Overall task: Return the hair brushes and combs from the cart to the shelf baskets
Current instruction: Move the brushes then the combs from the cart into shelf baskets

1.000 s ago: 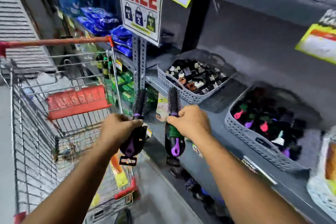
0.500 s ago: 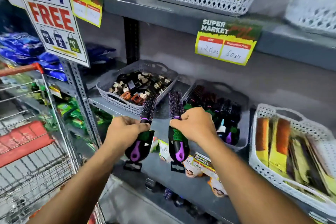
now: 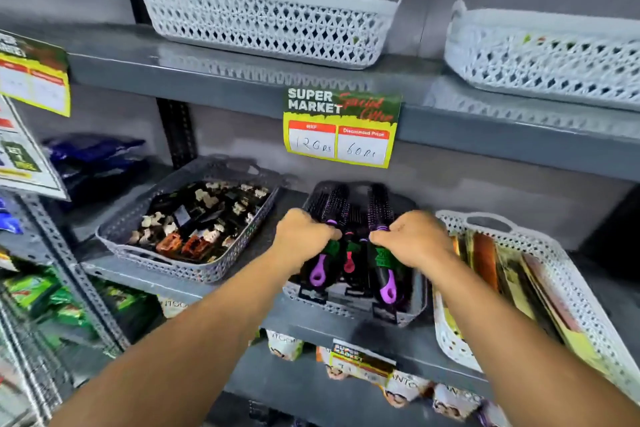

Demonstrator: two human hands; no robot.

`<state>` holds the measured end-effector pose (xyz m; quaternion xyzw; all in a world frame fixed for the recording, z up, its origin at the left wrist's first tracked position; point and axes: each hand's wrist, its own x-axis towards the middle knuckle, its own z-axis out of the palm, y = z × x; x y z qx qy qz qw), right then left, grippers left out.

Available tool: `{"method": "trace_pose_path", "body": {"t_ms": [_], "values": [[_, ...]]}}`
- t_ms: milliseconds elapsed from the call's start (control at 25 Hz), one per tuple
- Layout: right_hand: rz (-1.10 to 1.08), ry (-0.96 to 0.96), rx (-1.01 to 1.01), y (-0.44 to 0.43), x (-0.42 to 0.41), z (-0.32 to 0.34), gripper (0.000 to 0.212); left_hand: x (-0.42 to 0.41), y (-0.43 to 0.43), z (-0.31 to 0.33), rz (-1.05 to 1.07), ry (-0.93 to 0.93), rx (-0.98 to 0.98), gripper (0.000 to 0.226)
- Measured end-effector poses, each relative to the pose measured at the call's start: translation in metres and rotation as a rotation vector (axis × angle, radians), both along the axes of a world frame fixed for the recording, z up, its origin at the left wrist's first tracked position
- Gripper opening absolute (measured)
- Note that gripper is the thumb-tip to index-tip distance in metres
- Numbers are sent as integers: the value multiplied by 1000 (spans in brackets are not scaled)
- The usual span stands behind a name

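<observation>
My left hand (image 3: 303, 234) grips a round black hair brush with a purple handle (image 3: 320, 267), held over the left side of the grey brush basket (image 3: 346, 310) on the middle shelf. My right hand (image 3: 414, 237) grips a second round brush (image 3: 384, 276) of the same kind over the basket's right side. Both brushes point bristles-first toward the back wall and lie low in the basket, among other brushes, one with a pink handle (image 3: 349, 262). The cart is out of view.
A grey basket of hair clips (image 3: 194, 270) stands to the left, a white basket of packaged combs (image 3: 554, 263) to the right. Two white lattice baskets (image 3: 266, 24) sit on the shelf above. A yellow price tag (image 3: 341, 130) hangs from that shelf's edge.
Both hands have carried their brushes forward from beside the cart to the shelf and down into the grey brush basket. The view has swung right, and the cart has left the frame.
</observation>
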<state>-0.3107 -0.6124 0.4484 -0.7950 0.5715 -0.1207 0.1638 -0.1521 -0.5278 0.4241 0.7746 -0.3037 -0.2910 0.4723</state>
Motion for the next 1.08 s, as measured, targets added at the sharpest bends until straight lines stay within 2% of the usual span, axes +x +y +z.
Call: {"method": "trace_pose_path", "body": {"t_ms": [40, 120, 240, 440, 760, 960, 1080], "values": [[-17, 37, 2, -9, -3, -2, 47, -5, -11, -3, -16, -17, 25, 24], [-66, 73, 32, -19, -5, -9, 44, -13, -27, -16, -45, -67, 96, 33], [-137, 27, 59, -29, -4, -20, 45, -21, -48, -27, -31, -162, 171, 42], [-193, 36, 60, -48, -4, -32, 42, -34, -73, -33, -10, -183, 211, 40], [-153, 119, 45, -59, -4, -52, 28, -56, -85, -62, -14, -268, 247, 35], [-142, 172, 45, -64, -4, -60, 20, -61, -91, -69, -10, -281, 340, 48], [-144, 209, 37, -68, -3, -65, 18, -61, -93, -71, -13, -305, 358, 47]]}}
